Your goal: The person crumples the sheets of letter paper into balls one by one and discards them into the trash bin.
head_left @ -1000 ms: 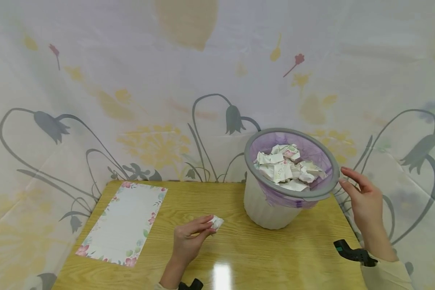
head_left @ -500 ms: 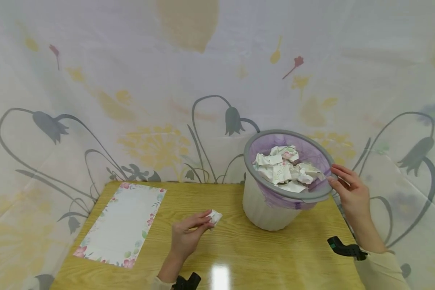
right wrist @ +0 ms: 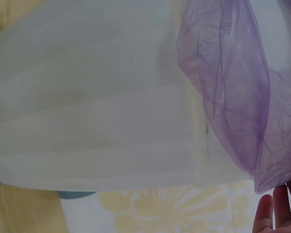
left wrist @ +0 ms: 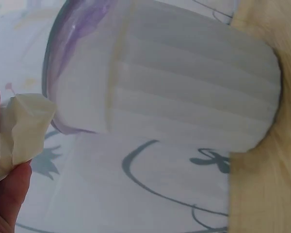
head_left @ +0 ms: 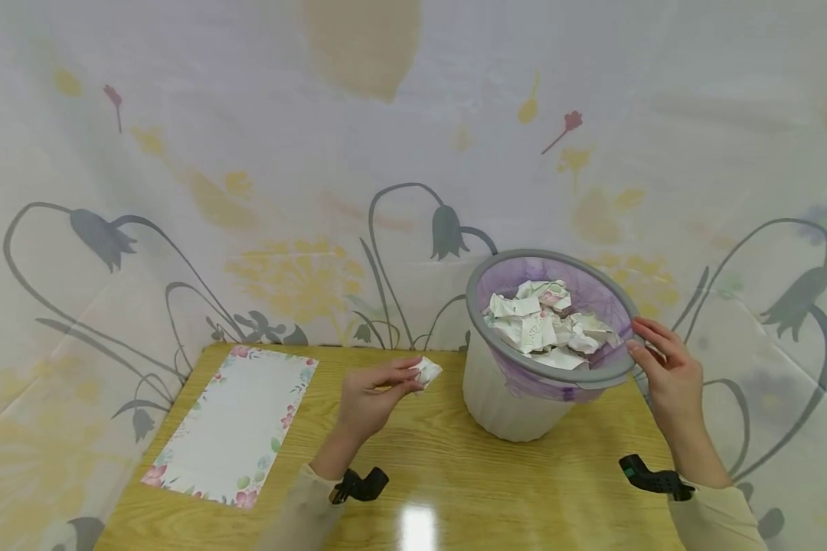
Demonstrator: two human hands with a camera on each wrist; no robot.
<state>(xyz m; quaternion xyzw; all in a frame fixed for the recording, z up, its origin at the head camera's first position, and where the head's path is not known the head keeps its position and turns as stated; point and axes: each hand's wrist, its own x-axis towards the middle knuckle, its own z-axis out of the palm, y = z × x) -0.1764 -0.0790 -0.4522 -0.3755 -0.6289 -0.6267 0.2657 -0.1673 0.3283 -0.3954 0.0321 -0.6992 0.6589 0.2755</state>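
Observation:
In the head view my left hand [head_left: 379, 394] pinches a crumpled piece of paper [head_left: 427, 372] between thumb and fingers, above the table and left of the bin. Close up in the left wrist view, the crumpled paper [left wrist: 26, 126] overlaps the bin's edge. A white ribbed trash can [head_left: 506, 405] with a grey rim and purple liner [head_left: 524, 269] holds several crumpled papers [head_left: 537, 329]. My right hand [head_left: 675, 375] holds the rim's right side, its thumb and index finger on it. Its other fingers [right wrist: 281, 206] lie under the liner's edge in the right wrist view.
A flat sheet of paper [head_left: 237, 428] with a floral border lies at the left of the wooden table [head_left: 455, 474]. A printed flower curtain [head_left: 303, 168] hangs directly behind the table's back edge.
My right hand has come in from beside the bin onto its rim. The left hand has lifted the crumpled paper up and slightly right, away from the near part of the table.

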